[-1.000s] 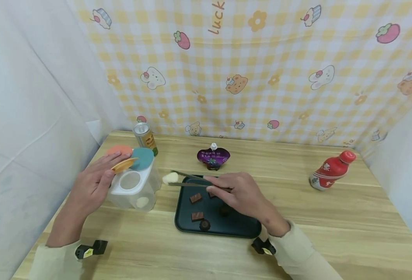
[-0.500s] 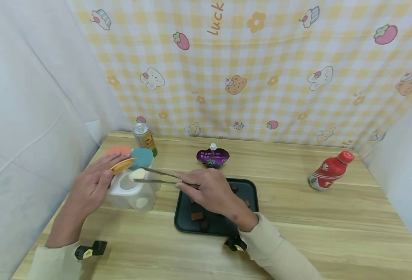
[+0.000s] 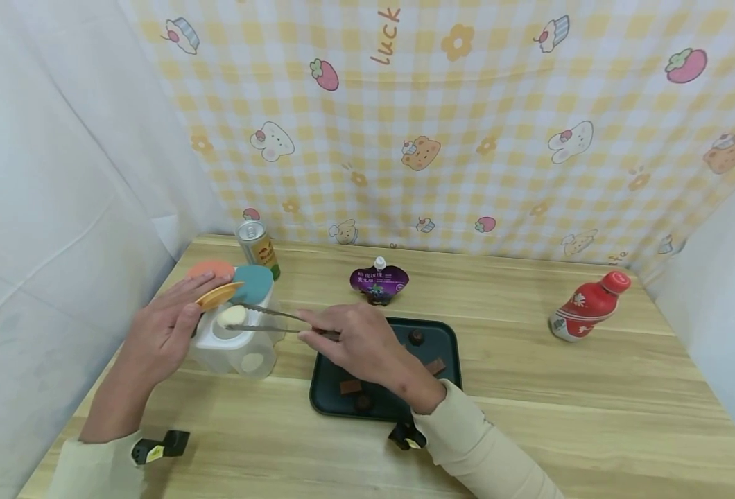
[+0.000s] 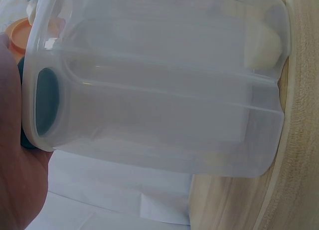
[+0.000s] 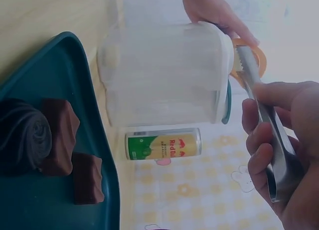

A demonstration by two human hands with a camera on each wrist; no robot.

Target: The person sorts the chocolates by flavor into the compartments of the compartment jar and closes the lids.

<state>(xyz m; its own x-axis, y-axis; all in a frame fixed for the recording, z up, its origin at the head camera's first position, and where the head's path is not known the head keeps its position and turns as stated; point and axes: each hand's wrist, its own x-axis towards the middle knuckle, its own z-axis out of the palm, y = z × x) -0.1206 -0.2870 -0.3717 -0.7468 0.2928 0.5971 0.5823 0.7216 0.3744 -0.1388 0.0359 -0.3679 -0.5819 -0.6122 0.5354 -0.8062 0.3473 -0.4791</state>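
Note:
Metal tongs (image 3: 267, 329) are gripped in my right hand (image 3: 358, 339), and their tips hold a cream-coloured rounded piece (image 3: 233, 316) at the round opening of a clear container (image 3: 211, 355). A similar pale piece (image 4: 265, 49) lies inside on the container's bottom. My left hand (image 3: 161, 333) rests on the container's top with straight fingers lying across the coral lid. Beside its thumb and index finger, the orange lid (image 3: 219, 296) stands tilted up from the opening. The teal lid (image 3: 255, 283) is closed. Part of the coral lid (image 3: 208, 267) is hidden beneath the fingers.
A dark green tray (image 3: 325, 398) with several brown chocolates (image 3: 351, 387) sits under my right forearm. Behind the container stands a can (image 3: 258, 244). A purple spout pouch (image 3: 380, 283) is at the back; a red bottle (image 3: 589, 305) stands on the right.
My right hand has moved left with the tongs, bringing the cream-coloured piece from above the tray's left edge over the container and down to its opening. My left hand has stayed still.

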